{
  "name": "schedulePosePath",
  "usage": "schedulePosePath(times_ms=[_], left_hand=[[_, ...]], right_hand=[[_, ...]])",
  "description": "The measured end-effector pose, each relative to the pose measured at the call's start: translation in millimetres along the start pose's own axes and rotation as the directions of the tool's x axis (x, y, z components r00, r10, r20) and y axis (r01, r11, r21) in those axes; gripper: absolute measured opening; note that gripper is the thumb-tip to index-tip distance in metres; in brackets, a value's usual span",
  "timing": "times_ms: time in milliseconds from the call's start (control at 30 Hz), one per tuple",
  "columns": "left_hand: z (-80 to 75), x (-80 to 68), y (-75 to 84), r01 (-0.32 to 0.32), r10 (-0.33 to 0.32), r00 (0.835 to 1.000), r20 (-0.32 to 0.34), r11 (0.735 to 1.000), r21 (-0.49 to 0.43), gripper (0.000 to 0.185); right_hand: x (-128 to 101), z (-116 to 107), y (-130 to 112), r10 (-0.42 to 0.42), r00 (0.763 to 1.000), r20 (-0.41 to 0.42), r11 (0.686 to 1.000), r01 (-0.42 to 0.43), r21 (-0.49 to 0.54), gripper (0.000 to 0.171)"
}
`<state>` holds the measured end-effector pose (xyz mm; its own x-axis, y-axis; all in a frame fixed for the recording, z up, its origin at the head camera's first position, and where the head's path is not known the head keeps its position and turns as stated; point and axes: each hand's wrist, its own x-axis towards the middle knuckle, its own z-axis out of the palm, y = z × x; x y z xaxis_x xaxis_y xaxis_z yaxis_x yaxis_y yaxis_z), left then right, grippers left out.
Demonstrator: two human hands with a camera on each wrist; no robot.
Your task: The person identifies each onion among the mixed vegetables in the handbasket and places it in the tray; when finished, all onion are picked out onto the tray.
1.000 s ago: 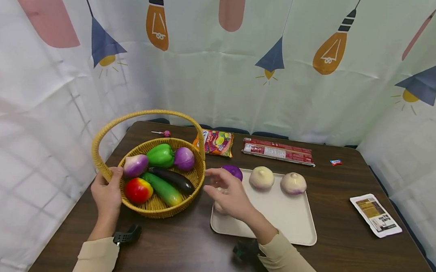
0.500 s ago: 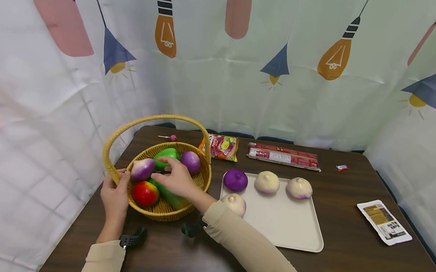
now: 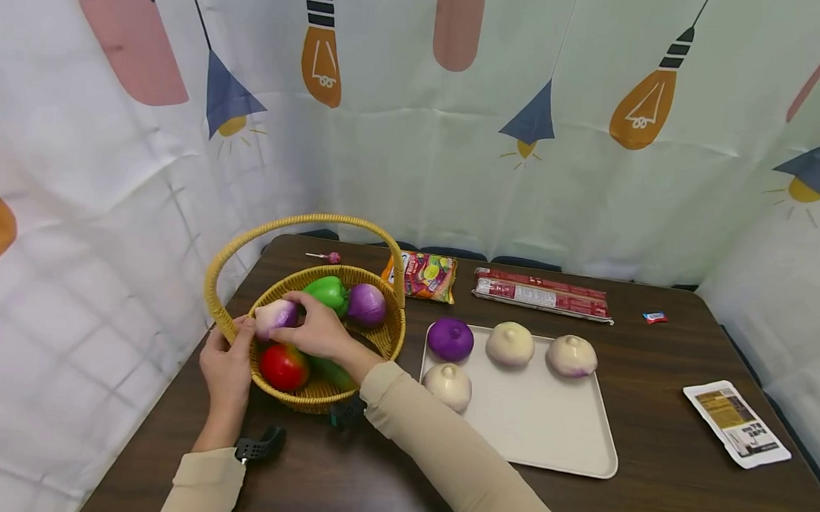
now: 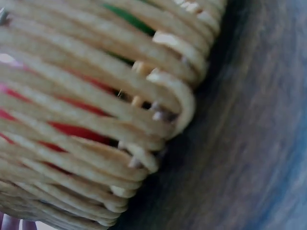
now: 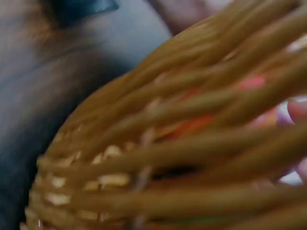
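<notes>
Pinching purple-white vegetable (image 3: 273, 320) with fingers of your right hand (image 3: 320, 332), inside wicker basket (image 3: 307, 406) at its left. Fingers of your left hand (image 3: 229, 370) grip basket at base of handle (image 3: 315, 219). Pale tray (image 3: 547, 426) right of basket on surface (image 3: 341, 482).

The head camera looks forward and down across a dark wooden table (image 3: 345, 478) toward a printed curtain (image 3: 414, 157). Both wrist cameras face the yellow wicker basket (image 3: 300, 403) from very close, its blurred strands filling much of each; all three views share basket and table.
</notes>
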<state>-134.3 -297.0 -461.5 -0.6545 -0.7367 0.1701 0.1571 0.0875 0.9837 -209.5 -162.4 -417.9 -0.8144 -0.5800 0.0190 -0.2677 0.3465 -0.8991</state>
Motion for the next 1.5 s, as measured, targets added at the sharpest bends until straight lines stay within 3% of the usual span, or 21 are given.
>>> schedulePosePath(times_ms=[167, 300, 433, 733, 933, 1100, 1333, 1500], left_hand=[[3.3, 1.1, -3.1, -0.040, 0.039, 0.999, -0.020, 0.998, -0.054, 0.023], [2.6, 0.8, -2.3, -0.059, 0.058, 0.998, -0.029, 0.998, -0.020, 0.018], [1.3, -1.6, 2.8, -0.078, 0.078, 0.997, -0.011, 0.996, 0.034, 0.017], [-0.8, -1.3, -1.8, -0.062, 0.062, 0.998, 0.000, 0.994, 0.086, 0.013], [2.4, 3.9, -5.1, -0.073, 0.073, 0.997, 0.006, 0.996, 0.049, 0.017], [5.1, 4.2, -7.1, -0.064, 0.064, 0.998, -0.005, 0.997, 0.052, 0.017], [5.8, 4.0, -6.9, -0.073, 0.073, 0.997, -0.005, 0.997, 0.034, 0.018], [5.5, 3.4, -3.9, -0.045, 0.045, 0.999, 0.002, 0.999, 0.031, 0.019]], right_hand=[[6, 5, 3, -0.035, 0.999, 0.016, 0.996, 0.037, -0.078, 0.069], [6, 7, 3, -0.058, 0.998, -0.013, 0.993, 0.056, -0.101, 0.073], [-5, -1, -3, -0.057, 0.996, -0.065, 0.997, 0.053, -0.059, 0.075], [-68, -57, -4, -0.190, 0.982, -0.004, 0.979, 0.189, -0.072, 0.074], [-113, -108, 11, -0.229, 0.972, -0.056, 0.973, 0.231, 0.026, 0.079], [-147, -143, 39, -0.158, 0.971, -0.177, 0.983, 0.172, 0.067, 0.080], [-183, -176, 78, -0.027, 0.967, -0.253, 0.959, 0.097, 0.266, 0.080], [-210, -193, 106, 0.035, 0.943, -0.331, 0.985, 0.022, 0.168, 0.078]])
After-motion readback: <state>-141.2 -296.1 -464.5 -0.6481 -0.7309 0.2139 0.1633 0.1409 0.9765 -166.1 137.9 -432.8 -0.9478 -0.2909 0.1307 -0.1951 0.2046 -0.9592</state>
